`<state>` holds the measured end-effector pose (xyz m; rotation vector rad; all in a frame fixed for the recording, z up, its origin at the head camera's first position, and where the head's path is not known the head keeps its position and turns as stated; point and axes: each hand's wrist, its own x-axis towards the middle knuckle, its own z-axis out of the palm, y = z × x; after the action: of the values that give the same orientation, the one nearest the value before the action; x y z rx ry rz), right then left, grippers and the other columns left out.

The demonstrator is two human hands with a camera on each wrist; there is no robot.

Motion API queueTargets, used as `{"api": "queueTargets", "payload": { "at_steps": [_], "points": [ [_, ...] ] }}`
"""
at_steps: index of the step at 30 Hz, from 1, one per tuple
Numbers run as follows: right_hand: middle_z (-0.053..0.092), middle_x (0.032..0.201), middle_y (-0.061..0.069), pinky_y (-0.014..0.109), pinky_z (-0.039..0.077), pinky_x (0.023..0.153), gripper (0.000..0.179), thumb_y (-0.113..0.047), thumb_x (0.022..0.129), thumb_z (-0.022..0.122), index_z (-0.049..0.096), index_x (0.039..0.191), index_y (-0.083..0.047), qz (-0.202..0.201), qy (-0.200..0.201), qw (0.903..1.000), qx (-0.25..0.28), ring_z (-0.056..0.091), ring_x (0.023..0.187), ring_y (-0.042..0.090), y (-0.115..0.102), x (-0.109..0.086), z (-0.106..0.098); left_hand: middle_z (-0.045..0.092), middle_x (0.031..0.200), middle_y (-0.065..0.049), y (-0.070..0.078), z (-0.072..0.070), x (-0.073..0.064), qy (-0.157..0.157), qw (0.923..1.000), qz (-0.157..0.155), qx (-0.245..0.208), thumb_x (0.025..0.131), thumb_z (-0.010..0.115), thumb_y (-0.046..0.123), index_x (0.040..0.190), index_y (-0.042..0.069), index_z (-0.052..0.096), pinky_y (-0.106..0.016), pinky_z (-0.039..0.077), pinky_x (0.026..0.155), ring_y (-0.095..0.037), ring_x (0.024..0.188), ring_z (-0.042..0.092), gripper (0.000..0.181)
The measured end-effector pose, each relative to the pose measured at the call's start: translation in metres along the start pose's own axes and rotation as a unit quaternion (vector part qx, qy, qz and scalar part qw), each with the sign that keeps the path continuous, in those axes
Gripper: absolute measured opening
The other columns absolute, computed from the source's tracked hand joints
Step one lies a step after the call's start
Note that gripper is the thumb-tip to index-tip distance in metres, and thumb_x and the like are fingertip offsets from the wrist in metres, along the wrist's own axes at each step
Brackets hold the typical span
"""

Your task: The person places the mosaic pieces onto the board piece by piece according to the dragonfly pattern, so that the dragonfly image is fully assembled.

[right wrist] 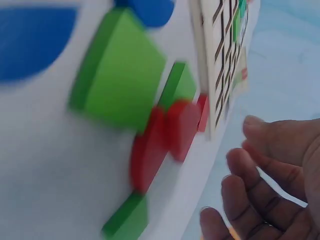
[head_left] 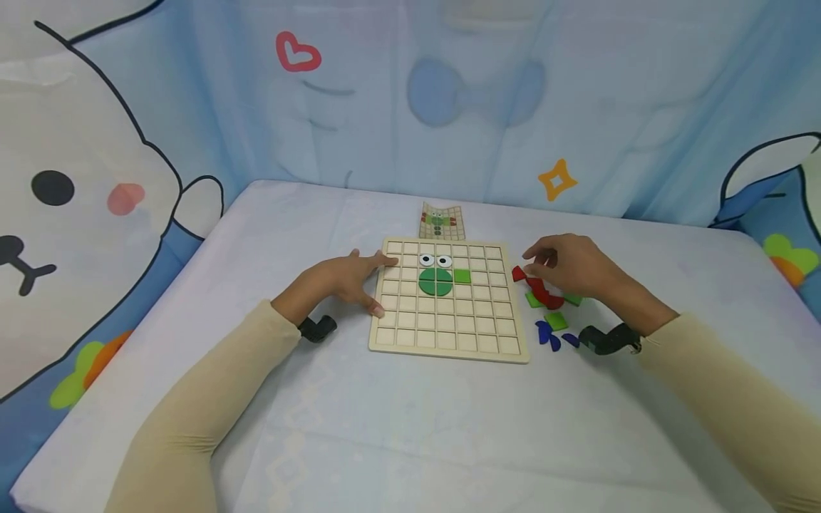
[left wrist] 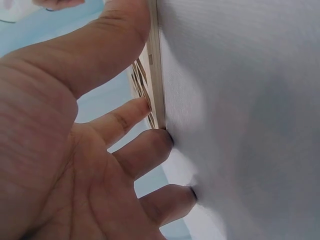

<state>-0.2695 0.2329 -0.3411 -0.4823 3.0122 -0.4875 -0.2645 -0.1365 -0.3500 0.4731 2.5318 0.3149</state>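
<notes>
A square wooden grid board lies flat on the table. Two eye pieces, a green circle of quarter pieces and one light-green square sit in its cells. My left hand spreads its fingers along the board's left edge; in the left wrist view, thumb and a finger touch the wood. My right hand hovers beside the board's right edge, fingers loosely bent, over red pieces. In the right wrist view, nothing shows between its thumb and fingers.
Loose green squares and blue rounded pieces lie right of the board, near the right wrist camera. A small pattern card stands behind the board. A printed curtain hangs behind the table.
</notes>
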Motion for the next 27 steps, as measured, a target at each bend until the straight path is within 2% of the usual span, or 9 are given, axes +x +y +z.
{"api": "queueTargets", "payload": {
  "at_steps": [5, 11, 16, 23, 27],
  "points": [
    [0.068, 0.096, 0.013, 0.031, 0.051, 0.066, 0.029, -0.019, 0.092, 0.069, 0.071, 0.115, -0.002, 0.023, -0.024, 0.9994, -0.006, 0.058, 0.085, 0.025, 0.019, -0.002, 0.002, 0.011, 0.167, -0.004, -0.001, 0.001, 0.0, 0.002, 1.0, 0.001, -0.002, 0.081, 0.078, 0.048, 0.159, 0.033, 0.015, -0.06, 0.02, 0.119, -0.036, 0.154, -0.001, 0.102],
    [0.069, 0.099, 0.015, 0.027, 0.05, 0.061, 0.027, -0.017, 0.091, 0.069, 0.071, 0.114, -0.002, 0.046, -0.058, 0.9973, -0.004, 0.058, 0.086, 0.026, 0.029, -0.004, 0.006, 0.012, 0.167, -0.004, -0.002, 0.002, 0.0, 0.001, 1.0, 0.005, 0.002, 0.082, 0.077, 0.048, 0.159, 0.032, 0.014, -0.061, 0.02, 0.118, -0.037, 0.154, -0.002, 0.101],
    [0.069, 0.095, 0.012, 0.027, 0.052, 0.06, 0.03, -0.02, 0.089, 0.072, 0.071, 0.114, -0.002, 0.045, -0.072, 0.9964, -0.002, 0.058, 0.08, 0.023, 0.031, -0.004, 0.009, 0.009, 0.167, -0.003, -0.001, 0.001, -0.002, -0.003, 1.0, 0.005, 0.0, 0.082, 0.077, 0.048, 0.159, 0.033, 0.013, -0.061, 0.019, 0.119, -0.036, 0.154, -0.003, 0.101],
    [0.07, 0.095, 0.01, 0.028, 0.053, 0.059, 0.03, -0.017, 0.088, 0.071, 0.071, 0.114, -0.002, 0.037, -0.078, 0.9963, 0.004, 0.059, 0.079, 0.022, 0.028, -0.004, 0.008, 0.007, 0.168, -0.003, -0.001, 0.002, -0.002, -0.001, 1.0, 0.006, 0.001, 0.082, 0.076, 0.048, 0.159, 0.032, 0.013, -0.061, 0.018, 0.119, -0.037, 0.154, -0.004, 0.101],
    [0.071, 0.089, 0.007, 0.028, 0.052, 0.059, 0.024, -0.019, 0.089, 0.071, 0.073, 0.107, -0.003, 0.029, -0.078, 0.9964, 0.014, 0.059, 0.077, 0.02, 0.027, -0.006, 0.008, 0.005, 0.168, -0.002, -0.001, 0.002, -0.001, -0.001, 1.0, 0.008, 0.003, 0.083, 0.076, 0.048, 0.159, 0.032, 0.012, -0.061, 0.017, 0.119, -0.037, 0.153, -0.005, 0.101]
  ]
}}
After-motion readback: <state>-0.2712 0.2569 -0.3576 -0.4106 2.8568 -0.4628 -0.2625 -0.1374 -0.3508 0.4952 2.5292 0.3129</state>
